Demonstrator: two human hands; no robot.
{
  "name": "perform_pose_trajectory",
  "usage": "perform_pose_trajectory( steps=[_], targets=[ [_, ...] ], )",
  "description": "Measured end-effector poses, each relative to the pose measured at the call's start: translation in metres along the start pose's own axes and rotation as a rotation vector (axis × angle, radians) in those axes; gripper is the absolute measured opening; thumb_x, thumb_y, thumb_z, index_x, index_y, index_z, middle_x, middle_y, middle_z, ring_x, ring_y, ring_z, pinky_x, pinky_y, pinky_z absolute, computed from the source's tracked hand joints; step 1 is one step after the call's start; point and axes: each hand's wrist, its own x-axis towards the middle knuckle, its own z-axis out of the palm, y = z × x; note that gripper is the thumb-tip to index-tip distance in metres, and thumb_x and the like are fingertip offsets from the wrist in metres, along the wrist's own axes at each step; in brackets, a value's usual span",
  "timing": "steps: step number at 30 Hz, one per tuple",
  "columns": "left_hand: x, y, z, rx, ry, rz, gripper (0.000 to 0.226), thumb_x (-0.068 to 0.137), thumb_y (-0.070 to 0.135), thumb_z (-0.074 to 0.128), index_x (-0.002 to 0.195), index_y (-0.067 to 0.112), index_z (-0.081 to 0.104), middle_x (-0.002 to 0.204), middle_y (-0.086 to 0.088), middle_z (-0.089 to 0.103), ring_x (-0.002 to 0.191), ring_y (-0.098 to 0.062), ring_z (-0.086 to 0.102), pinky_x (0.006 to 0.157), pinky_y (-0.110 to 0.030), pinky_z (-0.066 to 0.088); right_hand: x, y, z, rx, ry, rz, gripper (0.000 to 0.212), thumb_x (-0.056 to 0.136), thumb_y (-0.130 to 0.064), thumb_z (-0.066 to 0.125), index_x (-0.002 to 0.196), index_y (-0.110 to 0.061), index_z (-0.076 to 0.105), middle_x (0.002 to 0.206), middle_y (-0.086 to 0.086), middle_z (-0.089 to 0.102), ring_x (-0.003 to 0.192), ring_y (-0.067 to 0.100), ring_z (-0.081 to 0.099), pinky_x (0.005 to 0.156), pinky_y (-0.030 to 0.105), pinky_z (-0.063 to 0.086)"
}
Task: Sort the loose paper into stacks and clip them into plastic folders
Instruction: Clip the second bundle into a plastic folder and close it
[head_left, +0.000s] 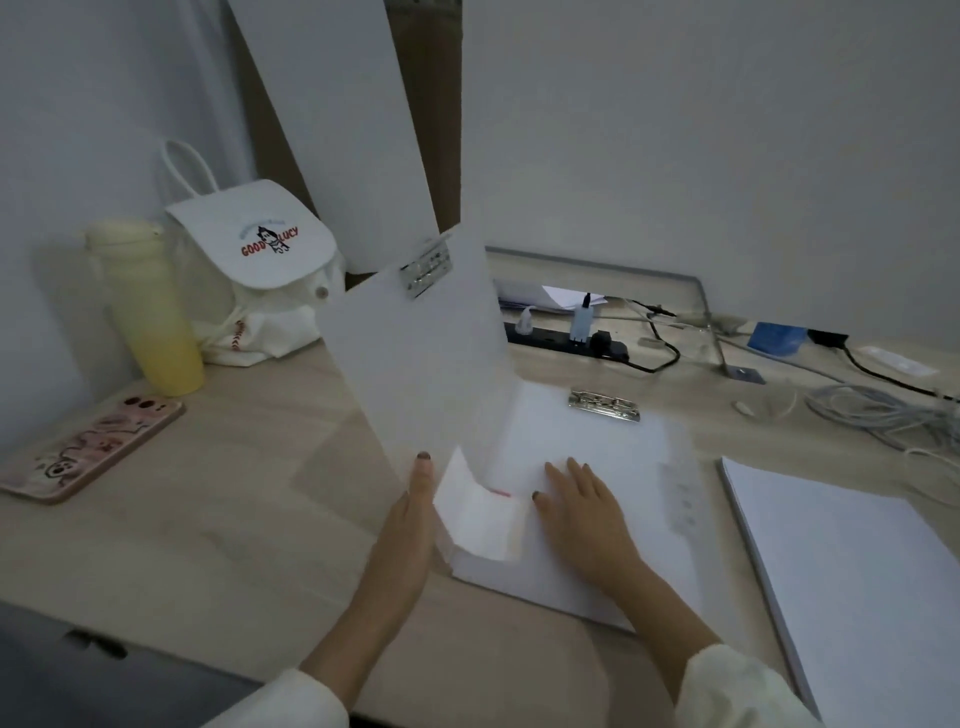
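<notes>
Two hands work at the middle of a wooden desk (234, 519). The right hand (587, 514) lies palm down with straight, slightly spread fingers, pressing flat on the paper stack (597, 452) and gripping nothing. The left hand (410, 525) stands on edge against the stack's 9 o'clock side. One dark-nailed digit lies up the lower edge of a raised plastic sheet (415, 364); its other fingers are hidden, so I cannot tell whether it pinches the sheet or only props it. That sheet tilts up toward 11 o'clock and carries a metal clip (427, 271) at its far end. Between the hands a loose corner of paper (478, 519) curls up, marked with a red line. The stack lies in an open folder (683, 519), whose clear edge shows at 3 o'clock, and its top edge sits just below a second clip (605, 405) at 12 o'clock. Bare desk lies open at 8 and 9 o'clock, out to a phone (88, 452). At 3 o'clock a narrow strip of wood separates the folder from a second paper pile (852, 587). A power strip (561, 340) runs along the far side at 1 o'clock, and loose cables (883, 415) crowd 2 o'clock. At 10 o'clock stand a lidded yellow cup (150, 322) and a white bag (260, 260) with its flap down; their contents are hidden. A white board (343, 130) leans on the wall at 11 o'clock.
</notes>
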Motion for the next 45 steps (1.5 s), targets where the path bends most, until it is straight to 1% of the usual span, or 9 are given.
perform_pose_trajectory(
  steps=[3, 6, 9, 15, 19, 29, 33, 40, 45],
  targets=[
    [0.001, -0.003, -0.021, 0.033, 0.145, 0.202, 0.058, 0.092, 0.027, 0.051, 0.142, 0.020, 0.023, 0.142, 0.008, 0.034, 0.125, -0.011, 0.040, 0.107, -0.026, 0.029, -0.001, 0.007, 0.011, -0.020, 0.063, -0.036, 0.056, 0.098, -0.046, 0.021, 0.149, -0.026, 0.013, 0.160, 0.002, 0.002, 0.148, 0.016, -0.001, 0.118, 0.028, -0.001],
    [0.006, -0.002, -0.045, 0.133, 0.405, 0.295, 0.103, 0.080, 0.017, 0.070, 0.148, 0.019, -0.007, 0.156, -0.004, -0.002, 0.143, -0.019, 0.011, 0.116, -0.032, 0.017, 0.000, 0.008, 0.013, -0.016, 0.100, -0.055, 0.054, 0.099, -0.042, 0.025, 0.149, -0.027, 0.015, 0.160, 0.000, 0.004, 0.147, 0.014, 0.000, 0.119, 0.028, 0.000],
    [0.013, 0.000, -0.064, 0.389, 0.589, 0.363, 0.107, 0.076, 0.018, 0.074, 0.148, 0.008, -0.004, 0.156, -0.013, -0.012, 0.144, -0.022, -0.003, 0.117, -0.032, 0.009, 0.001, 0.008, 0.015, -0.011, 0.090, -0.050, 0.054, 0.098, -0.043, 0.025, 0.149, -0.028, 0.014, 0.160, -0.003, 0.003, 0.147, 0.013, -0.001, 0.119, 0.027, -0.001],
    [0.020, -0.009, -0.048, 1.143, 0.059, 0.645, 0.082, 0.077, 0.066, 0.012, 0.147, 0.026, 0.021, 0.159, 0.006, 0.004, 0.140, -0.003, -0.016, 0.112, -0.021, -0.016, 0.002, 0.008, 0.010, 0.013, 0.073, -0.049, 0.053, 0.099, -0.041, 0.027, 0.149, -0.028, 0.017, 0.160, -0.004, 0.004, 0.147, 0.012, 0.000, 0.118, 0.026, 0.000],
    [0.022, -0.018, -0.018, 1.269, -0.201, 0.600, 0.070, 0.088, 0.066, 0.019, 0.148, 0.034, 0.009, 0.159, 0.010, -0.001, 0.143, -0.002, -0.015, 0.116, -0.026, -0.014, 0.004, 0.010, 0.004, 0.029, 0.055, -0.054, 0.053, 0.098, -0.042, 0.029, 0.148, -0.028, 0.018, 0.160, -0.002, 0.003, 0.147, 0.013, -0.001, 0.118, 0.027, 0.000],
    [0.019, -0.042, -0.001, 1.423, -0.277, 0.591, 0.095, 0.060, 0.076, -0.012, 0.146, 0.037, -0.007, 0.155, 0.011, -0.019, 0.143, -0.010, -0.021, 0.115, -0.033, -0.018, -0.012, 0.030, 0.007, -0.105, 0.125, 0.067, 0.060, 0.088, -0.063, 0.009, 0.144, -0.046, 0.016, 0.160, -0.001, 0.003, 0.147, 0.022, -0.005, 0.117, 0.046, -0.007],
    [0.016, -0.039, 0.001, 1.426, -0.302, 0.557, 0.095, 0.060, 0.076, -0.011, 0.146, 0.037, -0.006, 0.157, 0.009, -0.017, 0.142, -0.008, -0.022, 0.115, -0.033, -0.017, -0.008, 0.035, 0.004, -0.042, 0.120, 0.065, 0.047, 0.097, -0.047, 0.026, 0.143, -0.044, 0.022, 0.159, -0.001, 0.006, 0.147, 0.021, -0.003, 0.118, 0.045, -0.007],
    [0.013, -0.019, 0.008, 1.401, -0.340, 0.515, 0.068, 0.088, 0.064, 0.027, 0.147, 0.036, 0.008, 0.159, 0.006, -0.008, 0.144, -0.010, -0.016, 0.116, -0.033, -0.014, -0.010, 0.043, -0.019, 0.230, 0.160, 0.019, 0.040, 0.096, -0.020, 0.044, 0.136, -0.018, 0.044, 0.151, 0.005, 0.033, 0.142, 0.018, 0.025, 0.116, 0.033, 0.010],
    [0.001, -0.011, 0.027, 1.292, -0.418, 0.575, 0.061, 0.091, 0.057, 0.030, 0.146, 0.033, 0.018, 0.158, 0.010, 0.003, 0.144, -0.004, -0.011, 0.114, -0.024, -0.010, -0.025, 0.055, -0.034, 0.434, 0.271, 0.007, 0.034, 0.093, -0.006, 0.047, 0.126, -0.012, 0.053, 0.136, 0.003, 0.049, 0.127, 0.016, 0.044, 0.088, 0.009, 0.025]
  ],
)
